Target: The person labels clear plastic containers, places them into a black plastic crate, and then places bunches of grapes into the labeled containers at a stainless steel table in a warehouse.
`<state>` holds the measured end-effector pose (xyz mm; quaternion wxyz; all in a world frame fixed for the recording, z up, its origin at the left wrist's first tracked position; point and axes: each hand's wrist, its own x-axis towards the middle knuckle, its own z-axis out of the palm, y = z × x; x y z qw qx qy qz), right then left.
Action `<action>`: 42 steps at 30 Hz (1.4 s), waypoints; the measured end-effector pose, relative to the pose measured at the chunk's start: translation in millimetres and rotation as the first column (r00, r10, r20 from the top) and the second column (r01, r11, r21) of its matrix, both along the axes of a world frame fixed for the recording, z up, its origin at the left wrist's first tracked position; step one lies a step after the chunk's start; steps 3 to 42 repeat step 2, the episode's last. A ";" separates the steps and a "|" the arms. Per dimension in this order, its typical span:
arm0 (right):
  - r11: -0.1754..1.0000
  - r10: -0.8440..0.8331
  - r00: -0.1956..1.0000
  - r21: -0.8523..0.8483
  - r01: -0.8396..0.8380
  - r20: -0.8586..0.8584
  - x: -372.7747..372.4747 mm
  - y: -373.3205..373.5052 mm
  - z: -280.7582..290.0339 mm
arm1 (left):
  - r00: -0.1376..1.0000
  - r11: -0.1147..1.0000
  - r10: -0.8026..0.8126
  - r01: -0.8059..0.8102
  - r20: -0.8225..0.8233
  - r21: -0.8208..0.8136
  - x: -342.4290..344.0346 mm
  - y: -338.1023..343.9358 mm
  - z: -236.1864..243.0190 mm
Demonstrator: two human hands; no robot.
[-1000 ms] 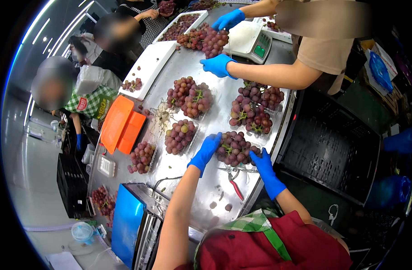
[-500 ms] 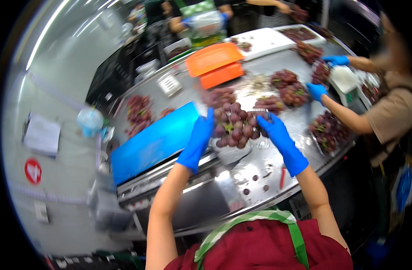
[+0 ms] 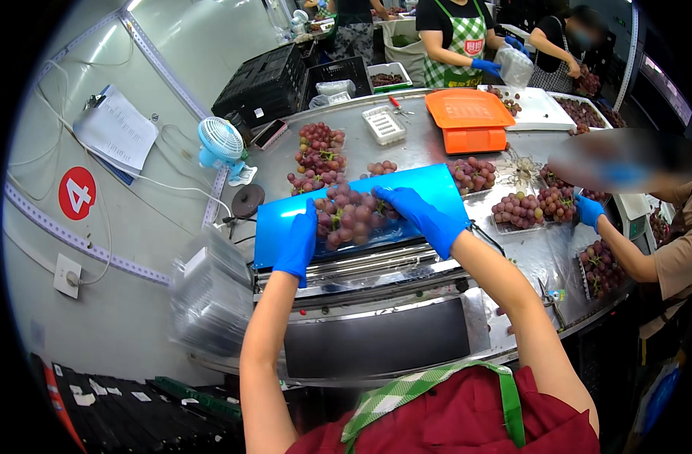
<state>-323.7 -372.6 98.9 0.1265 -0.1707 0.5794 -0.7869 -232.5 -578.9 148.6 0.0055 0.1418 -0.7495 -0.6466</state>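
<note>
A bunch of red grapes (image 3: 347,216), apparently in a clear plastic tray that barely shows, is held between both my gloved hands. My left hand (image 3: 299,244) grips its left side, fingers pointing up. On the far right side of the bunch, the fingers of my right hand (image 3: 422,218) are closed. Directly beneath the grapes is the sloping blue cover (image 3: 285,231) of a metal bench machine. Trays of grapes (image 3: 318,155) stand in a row behind the cover at the left, and another grape tray (image 3: 471,175) lies past its right end.
An orange scale (image 3: 471,113) and an empty white tray (image 3: 384,125) stand on the metal table. Stacked clear trays (image 3: 214,291) and a small blue fan (image 3: 221,142) are at the left. Scissors (image 3: 550,303) lie at the right, near a co-worker's gloved hand (image 3: 588,212). Other people work behind.
My view has turned left. Both hands have carried the grapes left, from over the bare metal tabletop to over the blue cover.
</note>
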 end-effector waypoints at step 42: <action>0.993 -0.006 0.999 -0.115 0.001 -0.045 -14.9 -5.8 -24.7 | 0.999 0.998 -0.002 -0.001 -0.049 -0.064 -13.7 -10.7 -24.1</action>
